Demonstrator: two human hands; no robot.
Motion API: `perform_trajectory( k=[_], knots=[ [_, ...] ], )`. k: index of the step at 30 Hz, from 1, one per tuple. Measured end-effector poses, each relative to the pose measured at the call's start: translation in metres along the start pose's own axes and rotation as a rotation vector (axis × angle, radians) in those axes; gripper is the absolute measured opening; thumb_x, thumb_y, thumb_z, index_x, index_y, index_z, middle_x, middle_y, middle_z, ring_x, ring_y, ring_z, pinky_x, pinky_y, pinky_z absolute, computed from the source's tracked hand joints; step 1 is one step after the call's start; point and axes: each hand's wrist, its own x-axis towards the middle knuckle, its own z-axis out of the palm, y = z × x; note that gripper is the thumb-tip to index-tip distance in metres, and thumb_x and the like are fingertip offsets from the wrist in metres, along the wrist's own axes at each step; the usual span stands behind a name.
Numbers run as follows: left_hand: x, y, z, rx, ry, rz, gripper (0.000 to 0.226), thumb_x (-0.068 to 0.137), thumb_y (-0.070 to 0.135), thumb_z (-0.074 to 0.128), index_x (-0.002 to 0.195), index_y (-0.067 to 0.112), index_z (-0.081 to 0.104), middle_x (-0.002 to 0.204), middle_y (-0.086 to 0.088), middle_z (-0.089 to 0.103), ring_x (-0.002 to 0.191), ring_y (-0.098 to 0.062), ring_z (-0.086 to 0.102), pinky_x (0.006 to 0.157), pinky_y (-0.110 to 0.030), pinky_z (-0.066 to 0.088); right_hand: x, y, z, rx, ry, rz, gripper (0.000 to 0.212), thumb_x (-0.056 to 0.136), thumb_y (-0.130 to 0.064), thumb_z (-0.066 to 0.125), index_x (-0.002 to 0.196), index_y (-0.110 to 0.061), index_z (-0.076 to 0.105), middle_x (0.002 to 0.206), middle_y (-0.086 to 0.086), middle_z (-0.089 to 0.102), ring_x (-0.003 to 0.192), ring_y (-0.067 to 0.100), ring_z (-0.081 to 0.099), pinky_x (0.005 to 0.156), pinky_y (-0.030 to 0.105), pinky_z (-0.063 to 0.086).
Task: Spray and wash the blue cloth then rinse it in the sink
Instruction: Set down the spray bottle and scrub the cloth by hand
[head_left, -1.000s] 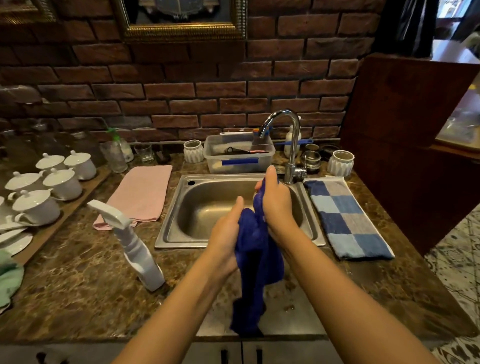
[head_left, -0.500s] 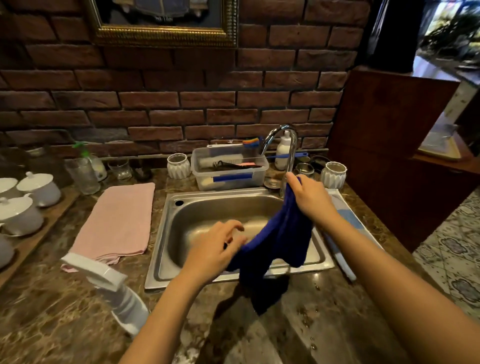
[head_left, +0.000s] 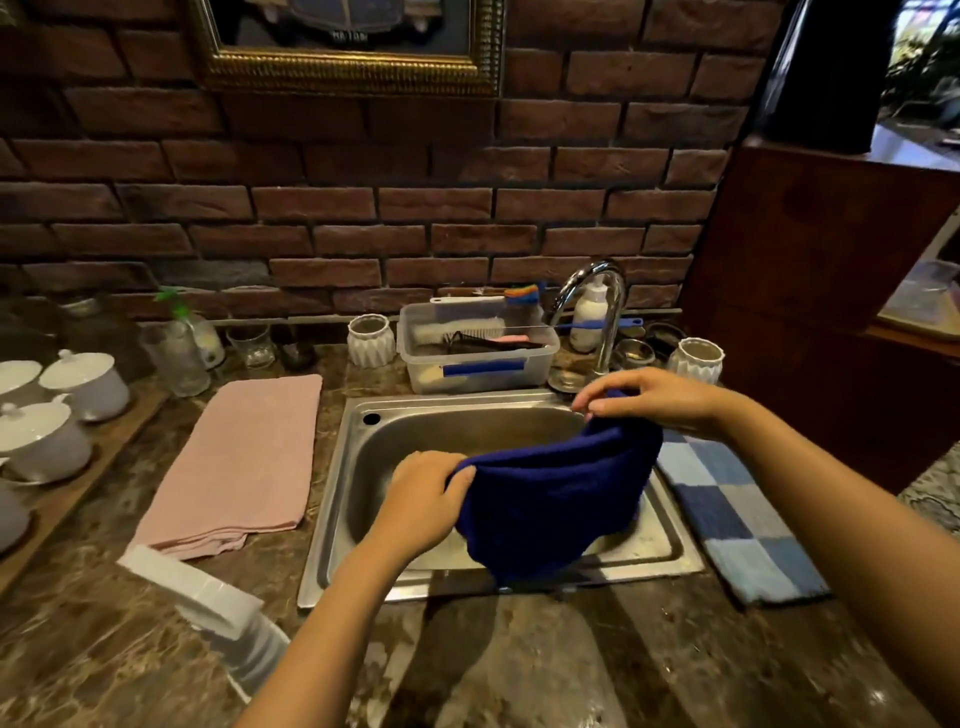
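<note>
The dark blue cloth (head_left: 556, 499) hangs spread between my two hands over the steel sink (head_left: 332, 519). My left hand (head_left: 423, 501) grips its left edge above the basin. My right hand (head_left: 649, 397) pinches the right corner, higher up, near the base of the chrome tap (head_left: 589, 317). The cloth's lower fold droops over the sink's front rim. A white spray bottle (head_left: 228, 618) lies on the counter at the lower left, its lower part hidden behind my left forearm.
A pink cloth (head_left: 244, 462) lies left of the sink, a blue checked cloth (head_left: 737, 519) to its right. A clear plastic tub (head_left: 478, 348) with brushes stands behind the basin. White lidded pots (head_left: 47, 431) fill a wooden tray at far left. Glasses and jars line the brick wall.
The bunched cloth has been carried forward from over the counter to above the sink and pulled open between my hands. My right hand moved right and up toward the tap.
</note>
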Motion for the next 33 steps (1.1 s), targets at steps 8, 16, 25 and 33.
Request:
perform_trajectory(
  k=[8,16,25,33],
  knots=[
    [0.033,0.025,-0.001,-0.538,0.193,-0.267,0.029,0.098,0.013,0.037,0.101,0.039,0.051,0.087,0.006,0.057,0.077,-0.013,0.054,0.069,-0.03,0.043,0.021,0.005,0.01,-0.86,-0.142,-0.103,0.03,0.08,-0.043,0.065,0.106,-0.028,0.063,0.106,-0.007,0.05,0.103,0.012,0.044,0.091,0.031,0.04],
    [0.061,0.034,0.015,-0.157,-0.229,-0.028,0.032,0.07,0.065,0.051,0.094,0.043,0.054,0.102,0.014,0.059,0.095,-0.005,0.056,0.085,-0.027,0.044,0.029,0.029,-0.01,0.11,0.282,-0.083,0.024,0.096,-0.021,0.042,0.082,-0.021,0.062,0.09,0.002,0.059,0.09,0.015,0.052,0.084,0.033,0.036],
    [0.09,0.071,0.044,-0.771,0.082,-0.53,0.045,0.093,0.045,0.046,0.075,0.01,0.068,0.07,-0.012,0.064,0.069,-0.024,0.058,0.072,-0.043,0.046,0.036,0.016,0.051,-0.113,0.376,-0.138,0.038,0.091,-0.05,0.043,0.066,-0.024,0.055,0.063,-0.006,0.053,0.061,0.009,0.05,0.057,0.024,0.036],
    [0.103,0.09,0.072,-1.01,0.214,-0.689,0.04,0.097,0.038,0.042,0.082,0.01,0.068,0.073,-0.009,0.07,0.071,-0.019,0.066,0.066,-0.031,0.051,0.082,0.019,0.054,0.172,0.675,-0.07,0.042,0.098,-0.032,0.035,0.061,-0.019,0.05,0.058,-0.003,0.049,0.056,0.009,0.047,0.057,0.027,0.035]
  ],
)
